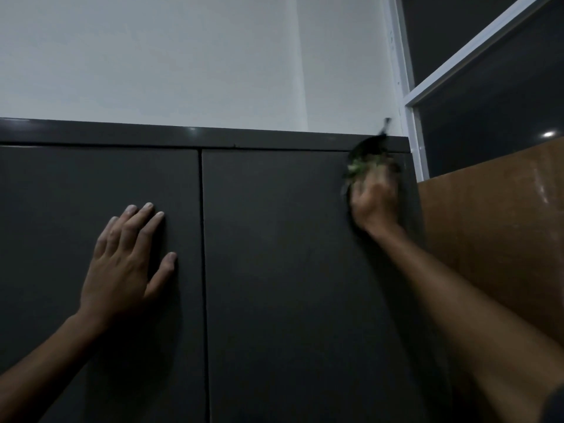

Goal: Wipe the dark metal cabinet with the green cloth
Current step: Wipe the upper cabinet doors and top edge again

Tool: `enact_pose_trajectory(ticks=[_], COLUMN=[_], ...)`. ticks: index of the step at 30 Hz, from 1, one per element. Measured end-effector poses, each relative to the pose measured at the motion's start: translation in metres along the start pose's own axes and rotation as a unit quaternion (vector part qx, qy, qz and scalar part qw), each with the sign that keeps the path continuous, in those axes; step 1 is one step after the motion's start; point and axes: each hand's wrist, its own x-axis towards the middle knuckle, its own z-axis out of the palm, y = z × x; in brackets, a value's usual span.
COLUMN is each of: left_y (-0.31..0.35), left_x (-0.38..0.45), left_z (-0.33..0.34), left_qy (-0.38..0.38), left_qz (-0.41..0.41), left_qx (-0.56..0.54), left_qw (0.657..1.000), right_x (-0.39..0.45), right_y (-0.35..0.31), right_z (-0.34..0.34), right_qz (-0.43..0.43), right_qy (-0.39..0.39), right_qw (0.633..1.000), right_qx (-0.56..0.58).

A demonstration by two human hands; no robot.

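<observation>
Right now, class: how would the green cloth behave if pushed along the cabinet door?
The green cloth looks bunched under the right hand, so it is probably floppy and light. It would likely slide easily on the smooth cabinet.

The cabinet (274, 270) stands against the wall (183, 56), which rises behind and above its top edge. Two doors make up the cabinet's front, meeting at a vertical seam just left of its middle. The left hand (122, 264) lies flat on the left door (61, 224), beside the seam. The right hand (375, 203) presses the cloth (361, 167) against the right door (274, 239), at the cabinet's upper right corner. To the cabinet's right stands a board (494, 239), touching its side. Above the board, right of the cabinet's top, is a window frame (409, 87).
</observation>
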Motion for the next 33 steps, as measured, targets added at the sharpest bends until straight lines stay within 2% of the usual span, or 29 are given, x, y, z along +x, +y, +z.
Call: enact_pose_trajectory(ticks=[2, 4, 5, 8, 10, 12, 16, 18, 20, 23, 26, 27, 28, 29, 31, 33], left_y=[0.0, -0.002, -0.002, -0.002, -0.001, 0.001, -0.001, 0.0, 0.0, 0.003, 0.0, -0.005, -0.011, -0.02, -0.041, -0.064], left_x=[-0.001, 0.0, 0.0, 0.0, 0.0, 0.0, 0.0, -0.001, -0.001, 0.0, -0.006, -0.012, -0.02, -0.029, -0.046, -0.061], left_z=[0.0, 0.0, 0.0, -0.001, -0.001, -0.001, 0.0, 0.001, 0.0, -0.006, -0.019, -0.023, -0.029, -0.035, -0.049, -0.066], left_qy=[0.002, 0.005, 0.003, 0.005, 0.008, 0.01, 0.007, 0.006, 0.006, -0.008, -0.015, -0.016, -0.017, -0.023, -0.042, -0.057], left_qz=[0.002, 0.005, 0.004, 0.001, -0.001, 0.001, 0.0, 0.001, 0.0, -0.007, -0.014, -0.012, -0.009, -0.006, -0.014, -0.045], left_qx=[0.0, 0.002, 0.001, -0.005, -0.006, -0.007, -0.008, -0.006, -0.004, -0.012, -0.046, -0.049, -0.046, -0.04, -0.024, -0.011], left_qw=[1.0, 1.0, 1.0, 1.0, 1.0, 1.0, 1.0, 1.0, 1.0, 1.0, 0.999, 0.999, 0.999, 0.999, 0.999, 0.997], right_x=[0.034, 0.055, 0.054, 0.004, -0.032, -0.022, 0.04, 0.042, 0.019, -0.054, -0.121, -0.128, -0.126, -0.121, -0.102, -0.079], right_y=[0.012, 0.0, -0.004, 0.014, 0.033, 0.033, -0.005, -0.019, -0.04, -0.083, -0.092, -0.088, -0.086, -0.089, -0.113, -0.155], right_z=[-0.007, -0.007, -0.007, -0.006, -0.011, -0.01, -0.009, -0.007, 0.001, 0.012, 0.017, 0.018, 0.019, 0.02, 0.024, 0.028], right_qz=[0.131, 0.194, 0.191, 0.088, 0.05, 0.064, 0.145, 0.149, 0.083, -0.095, -0.332, -0.378, -0.389, -0.359, -0.225, -0.102], right_qy=[0.024, 0.033, 0.034, 0.014, -0.013, -0.006, 0.018, 0.015, -0.002, -0.032, -0.085, -0.084, -0.072, -0.058, -0.032, -0.023], right_qw=[0.991, 0.98, 0.981, 0.996, 0.998, 0.997, 0.989, 0.989, 0.997, 0.994, 0.939, 0.921, 0.918, 0.93, 0.972, 0.993], right_qx=[0.001, 0.015, 0.012, -0.011, -0.035, -0.034, -0.012, -0.009, 0.002, 0.033, 0.043, 0.037, 0.04, 0.048, 0.061, 0.053])
